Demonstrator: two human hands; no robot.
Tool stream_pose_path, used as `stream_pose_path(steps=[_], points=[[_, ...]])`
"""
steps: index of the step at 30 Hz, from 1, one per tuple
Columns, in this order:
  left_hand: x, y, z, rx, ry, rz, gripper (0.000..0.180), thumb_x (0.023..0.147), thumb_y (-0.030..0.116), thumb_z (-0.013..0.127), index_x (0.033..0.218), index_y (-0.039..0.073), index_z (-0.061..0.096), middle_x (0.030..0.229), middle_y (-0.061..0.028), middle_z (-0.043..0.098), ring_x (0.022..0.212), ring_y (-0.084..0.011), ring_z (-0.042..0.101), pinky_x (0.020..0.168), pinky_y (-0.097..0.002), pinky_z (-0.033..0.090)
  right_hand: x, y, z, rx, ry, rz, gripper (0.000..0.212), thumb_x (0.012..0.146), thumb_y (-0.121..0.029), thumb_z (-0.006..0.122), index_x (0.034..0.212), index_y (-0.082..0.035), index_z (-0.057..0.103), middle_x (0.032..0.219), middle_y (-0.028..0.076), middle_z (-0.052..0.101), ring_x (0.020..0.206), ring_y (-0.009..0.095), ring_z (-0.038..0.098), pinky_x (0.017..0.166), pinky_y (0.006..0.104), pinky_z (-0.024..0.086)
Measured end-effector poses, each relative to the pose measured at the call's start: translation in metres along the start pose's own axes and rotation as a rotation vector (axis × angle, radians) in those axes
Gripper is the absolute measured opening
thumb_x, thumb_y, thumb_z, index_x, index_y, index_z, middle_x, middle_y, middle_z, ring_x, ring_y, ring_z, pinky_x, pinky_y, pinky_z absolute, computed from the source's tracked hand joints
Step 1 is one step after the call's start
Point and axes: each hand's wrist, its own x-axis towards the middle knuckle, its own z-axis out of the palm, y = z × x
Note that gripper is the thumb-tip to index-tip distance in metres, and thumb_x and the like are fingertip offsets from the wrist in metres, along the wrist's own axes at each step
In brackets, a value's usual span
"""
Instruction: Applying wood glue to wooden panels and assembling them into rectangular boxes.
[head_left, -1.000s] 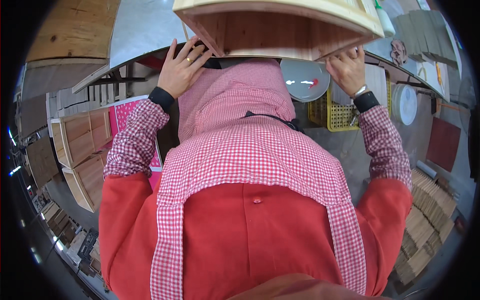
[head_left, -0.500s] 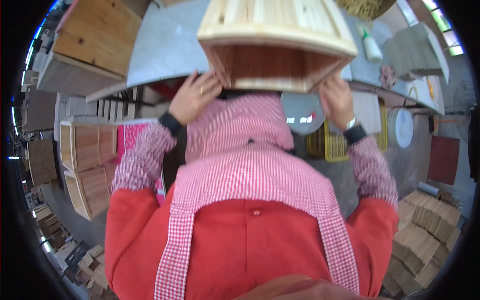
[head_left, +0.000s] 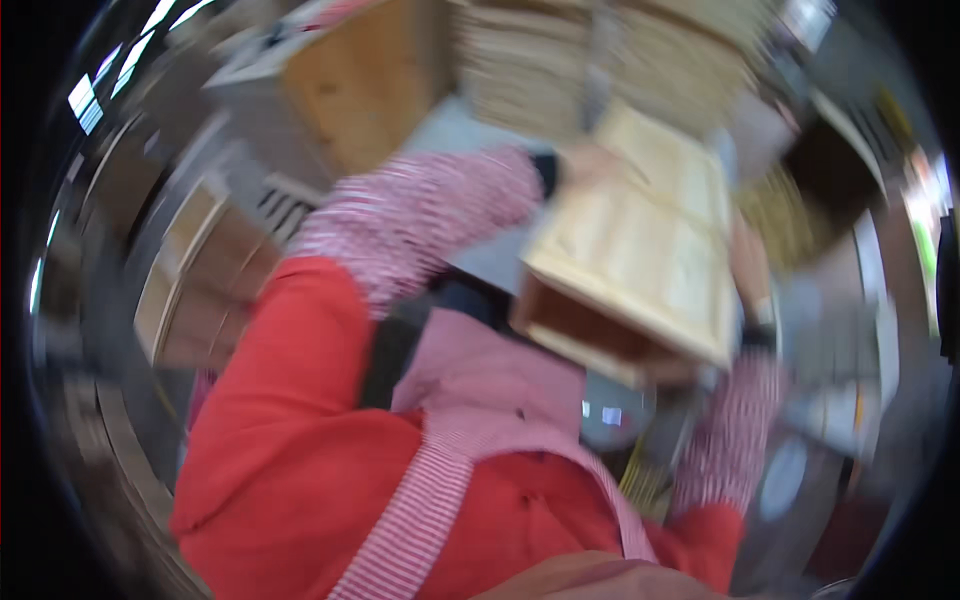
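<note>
A pale wooden box (head_left: 640, 235) with an open, darker end turned toward me sits tilted across the view, over the grey table (head_left: 497, 258). My left hand (head_left: 592, 165) reaches across to the box's far left part and grips it there, its fingers smeared by motion. Along the right side of the same box lies my right hand (head_left: 746, 265), holding it from that side. The box's far end and underside are hidden.
Stacks of light wooden pieces (head_left: 525, 75) stand behind the box. A brown wooden panel (head_left: 360, 85) rises at the back left. Yellowish strands (head_left: 785, 215) lie in a container at the right. More wooden boxes (head_left: 215, 275) are at the left, and a yellow basket (head_left: 648, 475) is below.
The view has swung round and blurred. The box has turned and lies farther right. My left hand has moved from its near left corner to its far part; the right hand moved along its side.
</note>
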Motion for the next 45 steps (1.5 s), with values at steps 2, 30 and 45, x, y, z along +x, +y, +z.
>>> stream_pose_path(steps=[2,30,45], points=[[0.025,0.018,0.027,-0.131,0.054,-0.089,0.042,0.096,0.034,0.04,0.117,0.003,0.059,0.115,-0.0225,0.06,0.106,-0.0343,0.056,0.093,-0.0434,0.043,-0.015,-0.006,-0.02,-0.04,-0.124,0.152,0.042,0.092,-0.021,0.048,0.128,0.001,0.048,0.117,0.024,0.058,0.108,0.038,0.055,0.092,0.0419,0.042],[-0.052,0.189,-0.099,-0.242,0.94,-0.237,0.052,0.082,0.048,0.059,0.086,-0.003,0.064,0.079,-0.0232,0.059,0.077,-0.0395,0.059,0.07,-0.045,0.048,0.005,-0.169,-0.114,0.146,0.688,0.247,0.053,0.093,-0.034,0.056,0.121,0.01,0.049,0.109,0.026,0.06,0.09,0.035,0.061,0.077,0.0374,0.049],[-0.071,0.14,-0.033,-0.202,1.111,-0.171,0.049,0.085,0.047,0.06,0.103,0.002,0.064,0.085,-0.019,0.059,0.07,-0.0363,0.058,0.064,-0.0406,0.048,-0.008,-0.161,-0.015,0.352,0.679,0.24,0.053,0.096,-0.034,0.05,0.123,0.011,0.044,0.11,0.027,0.059,0.093,0.038,0.06,0.078,0.0417,0.05]])
